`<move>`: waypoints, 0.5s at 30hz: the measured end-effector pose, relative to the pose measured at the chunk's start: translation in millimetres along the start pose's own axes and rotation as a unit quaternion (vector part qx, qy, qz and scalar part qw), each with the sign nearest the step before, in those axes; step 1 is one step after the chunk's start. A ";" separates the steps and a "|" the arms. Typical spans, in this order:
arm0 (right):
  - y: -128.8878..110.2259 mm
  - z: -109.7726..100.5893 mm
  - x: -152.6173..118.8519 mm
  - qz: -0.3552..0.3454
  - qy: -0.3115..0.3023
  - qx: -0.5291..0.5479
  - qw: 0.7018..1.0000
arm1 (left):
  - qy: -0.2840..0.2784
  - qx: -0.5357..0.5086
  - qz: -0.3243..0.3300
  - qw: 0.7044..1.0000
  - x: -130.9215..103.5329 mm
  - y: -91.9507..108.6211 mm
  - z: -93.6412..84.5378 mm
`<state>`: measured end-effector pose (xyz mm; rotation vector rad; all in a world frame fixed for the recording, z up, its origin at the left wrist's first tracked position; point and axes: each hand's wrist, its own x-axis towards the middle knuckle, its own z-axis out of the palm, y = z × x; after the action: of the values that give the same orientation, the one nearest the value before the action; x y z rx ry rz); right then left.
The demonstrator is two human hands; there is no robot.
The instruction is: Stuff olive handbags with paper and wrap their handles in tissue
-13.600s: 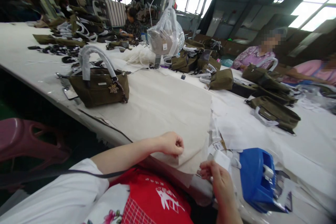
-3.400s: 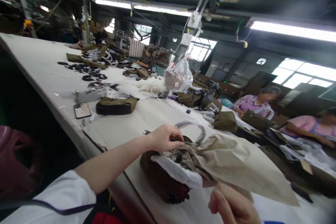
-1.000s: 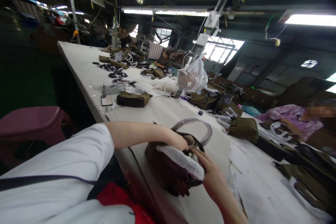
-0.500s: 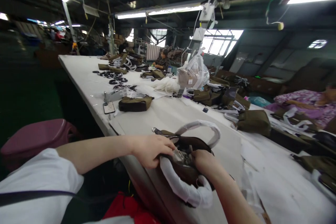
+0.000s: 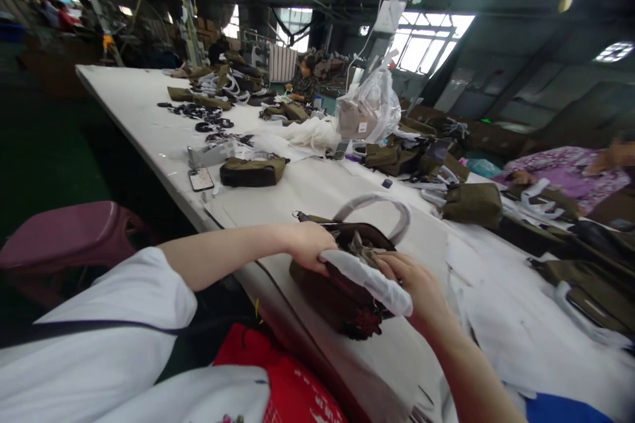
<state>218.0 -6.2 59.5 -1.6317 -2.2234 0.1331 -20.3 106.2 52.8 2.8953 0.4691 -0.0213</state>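
Note:
A dark brown and olive handbag [image 5: 322, 294] stands at the near edge of the table, its zipped top gaping and crumpled lining showing inside. My left hand [image 5: 311, 246] is closed on the bag's rim at the left, its fingertips partly hidden by the near handle [image 5: 364, 279], which is wrapped in white. On the opposite side, my right hand [image 5: 414, 281] curls its fingers over the rim by the lining. The far handle [image 5: 405, 217], also wrapped, arches up behind the opening. A dark red flower-shaped ornament [image 5: 367, 324] is on the bag's front.
Beyond the bag lie a phone [image 5: 200, 179] and an olive pouch [image 5: 253, 172] on the white table [image 5: 163, 145]. More olive bags [image 5: 473, 205] line the right side, where a person in a patterned top [image 5: 550, 168] sits. A pink stool [image 5: 59, 238] stands left.
The near handle has swung up from hanging over the bag's front to lie across its opening. My right hand has drawn out of the bag's interior to its right rim. The view has tilted down.

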 end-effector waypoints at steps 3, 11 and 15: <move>12.5 9.7 -2.7 -0.017 -0.078 0.010 0.997 | -0.015 0.005 -0.033 0.999 8.0 -6.3 0.9; 27.1 21.9 -7.8 -0.005 -0.107 0.020 0.994 | 0.004 0.016 -0.063 0.998 28.4 -10.7 9.5; 31.5 5.3 -35.7 0.076 0.149 0.023 0.986 | -0.035 -0.144 0.020 0.989 6.8 -25.2 -16.9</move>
<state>253.6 -28.7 36.6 -1.6738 -1.8603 -0.0197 -22.1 135.1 63.9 2.6100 0.3667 -0.0450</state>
